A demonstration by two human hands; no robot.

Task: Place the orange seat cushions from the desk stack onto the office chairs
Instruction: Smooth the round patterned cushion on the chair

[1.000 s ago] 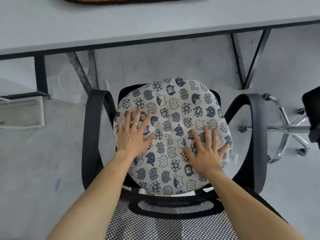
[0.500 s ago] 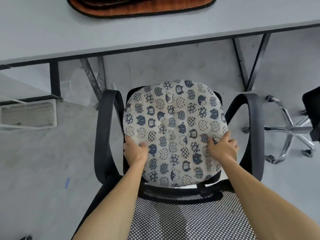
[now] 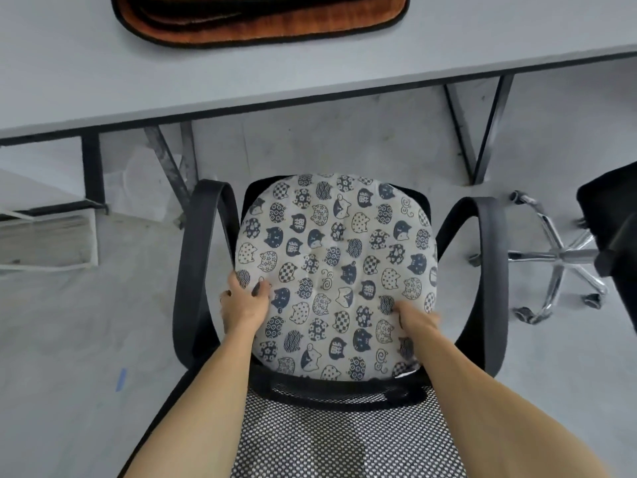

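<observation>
A round cream cushion (image 3: 336, 257) printed with dark blue cat faces lies on the seat of a black office chair (image 3: 193, 270) seen from behind and above. My left hand (image 3: 243, 305) grips the cushion's left edge, fingers curled round it. My right hand (image 3: 415, 320) pinches the cushion's lower right part, slightly blurred. A stack of orange cushions (image 3: 262, 20) with dark trim rests on the grey desk (image 3: 69, 70) beyond the chair, cut off by the top edge.
The chair's mesh backrest (image 3: 341, 439) is right below me, with armrests on both sides. A second chair's chrome star base (image 3: 558, 257) stands at the right. Black desk legs (image 3: 91, 170) and a pale box-like shelf (image 3: 44, 239) stand at the left on the grey floor.
My hands went from lying flat on the cushion to gripping its left and right edges. The view has tilted up, showing more of the orange stack on the desk.
</observation>
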